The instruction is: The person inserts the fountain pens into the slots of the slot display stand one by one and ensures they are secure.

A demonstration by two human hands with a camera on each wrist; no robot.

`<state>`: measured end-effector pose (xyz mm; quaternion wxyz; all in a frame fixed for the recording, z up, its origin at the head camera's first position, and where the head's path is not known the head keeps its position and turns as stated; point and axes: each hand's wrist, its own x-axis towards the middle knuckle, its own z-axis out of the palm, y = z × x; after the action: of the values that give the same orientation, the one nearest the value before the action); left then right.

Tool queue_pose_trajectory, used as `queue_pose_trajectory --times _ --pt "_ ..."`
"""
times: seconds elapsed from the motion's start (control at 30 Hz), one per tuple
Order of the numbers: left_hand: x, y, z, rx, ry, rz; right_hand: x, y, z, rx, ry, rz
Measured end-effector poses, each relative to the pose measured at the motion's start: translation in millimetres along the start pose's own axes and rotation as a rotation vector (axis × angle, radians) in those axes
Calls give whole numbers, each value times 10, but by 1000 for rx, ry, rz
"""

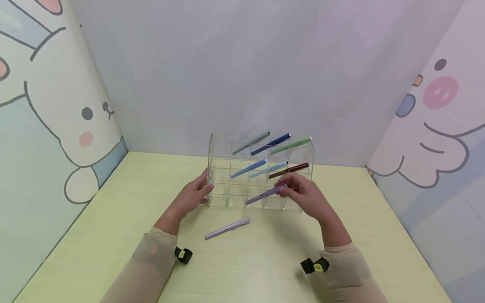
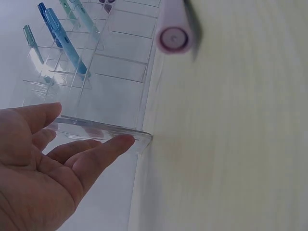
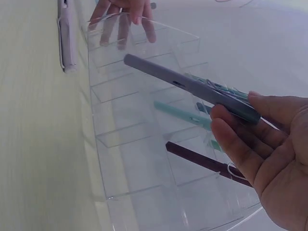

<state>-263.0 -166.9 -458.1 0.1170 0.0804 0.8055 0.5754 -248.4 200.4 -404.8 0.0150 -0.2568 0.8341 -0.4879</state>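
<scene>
A purple pen is pinched by its capped end between the thumb and fingers of my right hand. It slants across the lowest tier of a clear acrylic pen rack, its other end pointing left. My left hand rests against the rack's left side panel, fingers spread and mostly straight in the left wrist view. In the tier above the purple pen lie a blue pen, a light blue pen and a dark red pen.
The top tier holds a grey-green pen, a dark blue pen and a green pen. On the table, in front of the rack, lies a pale lilac pen. A curtain-like backdrop hangs behind.
</scene>
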Motion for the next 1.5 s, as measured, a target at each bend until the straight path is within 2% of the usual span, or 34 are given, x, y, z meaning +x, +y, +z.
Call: queue_pose_trajectory --times 0.07,0.17,0.27,0.37,0.5,0.67,0.9,1.17,1.5 --pt "52 -80 -6 -2 6 1 -7 -5 -25 -53 69 -22" --pt "36 -65 -4 -3 10 1 -1 -14 -23 -74 139 -50" --pt "33 -66 -4 -3 12 -5 10 -25 14 -72 170 -63" --pt "36 -73 0 -6 11 -10 26 -22 71 -116 175 -60" --pt "47 -76 2 -12 7 -1 54 -8 154 -208 168 -75" --pt "36 -63 0 -2 13 -1 83 2 251 -241 150 -105" --pt "18 -44 4 1 9 9 140 58 367 -292 114 -64" --pt "16 -49 18 -10 5 7 255 51 473 -306 26 -62" --pt "24 -37 3 2 8 1 336 49 481 -328 -16 -59"
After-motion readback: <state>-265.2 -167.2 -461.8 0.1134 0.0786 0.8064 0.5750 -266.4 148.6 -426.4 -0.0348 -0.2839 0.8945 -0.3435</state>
